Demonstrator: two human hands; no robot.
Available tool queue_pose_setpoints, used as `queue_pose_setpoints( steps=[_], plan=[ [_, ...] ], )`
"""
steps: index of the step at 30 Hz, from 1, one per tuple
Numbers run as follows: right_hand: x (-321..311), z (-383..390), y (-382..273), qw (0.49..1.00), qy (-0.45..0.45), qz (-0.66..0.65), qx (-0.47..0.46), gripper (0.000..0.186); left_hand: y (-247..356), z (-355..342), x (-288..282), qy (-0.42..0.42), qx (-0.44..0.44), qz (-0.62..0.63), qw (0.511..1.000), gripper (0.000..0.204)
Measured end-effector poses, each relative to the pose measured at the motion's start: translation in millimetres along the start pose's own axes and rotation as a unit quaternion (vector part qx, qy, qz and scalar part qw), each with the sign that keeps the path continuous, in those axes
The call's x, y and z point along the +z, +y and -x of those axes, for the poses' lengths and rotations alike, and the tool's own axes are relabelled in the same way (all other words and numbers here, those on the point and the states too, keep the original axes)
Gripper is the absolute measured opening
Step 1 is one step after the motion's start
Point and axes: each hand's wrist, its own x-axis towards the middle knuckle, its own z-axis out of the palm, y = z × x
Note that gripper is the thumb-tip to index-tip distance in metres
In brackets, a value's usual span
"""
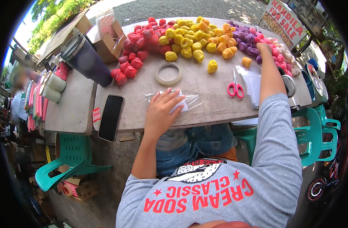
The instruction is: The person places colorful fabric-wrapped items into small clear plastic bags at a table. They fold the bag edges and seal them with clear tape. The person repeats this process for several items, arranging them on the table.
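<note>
My left hand (164, 110) lies flat with its fingers spread over a clear plastic bag (193, 103) and a white paper piece (184, 107) near the table's front edge. My right arm reaches far across to the right. My right hand (262, 46) is among purple rosebud-shaped pieces (242, 35) and pink ones (277, 52); its fingertips are hidden. Leftward along the far side lie orange buds (223, 40), yellow buds (186, 42) and red buds (143, 40). One yellow bud (212, 66) and one orange bud (246, 61) sit apart.
A tape roll (168, 73) lies mid-table. Red-handled scissors (235, 88) are beside clear plastic sleeves (250, 85). At left stand a dark tumbler (88, 60), a cardboard box (110, 45) and a phone (111, 117) over the front edge. Green chairs (71, 157) stand around the table.
</note>
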Motion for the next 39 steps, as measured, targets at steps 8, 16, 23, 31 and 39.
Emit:
queue_pose_setpoints(
  steps=[8, 16, 23, 31, 39],
  plan=[
    [-31.7, 107.0, -31.5, 0.962, 0.025, -0.18, -0.203, 0.058, 0.8, 4.1, -2.5, 0.004, -0.007, -0.001, 1.0, 0.031],
    [-72.8, 319.4, 0.8, 0.777, -0.413, -0.167, -0.445, 0.038, -0.7, 4.8, -1.4, 0.016, -0.008, 0.025, 1.0, 0.039],
    [-57.2, 338.8, 18.1, 0.74, -0.384, -0.222, -0.506, 0.044, -4.4, 4.7, -9.7, -0.022, -0.017, 0.127, 0.992, 0.043],
    [-53.8, 373.2, 33.8, 0.797, -0.285, -0.145, -0.512, 0.042, -7.1, 4.3, -8.0, -0.018, 0.009, 0.124, 0.992, 0.043],
    [-27.4, 387.7, 32.4, 0.739, -0.384, -0.367, -0.415, 0.037, -0.8, 4.0, -10.4, -0.041, 0.0, 0.14, 0.989, 0.047]
  ],
)
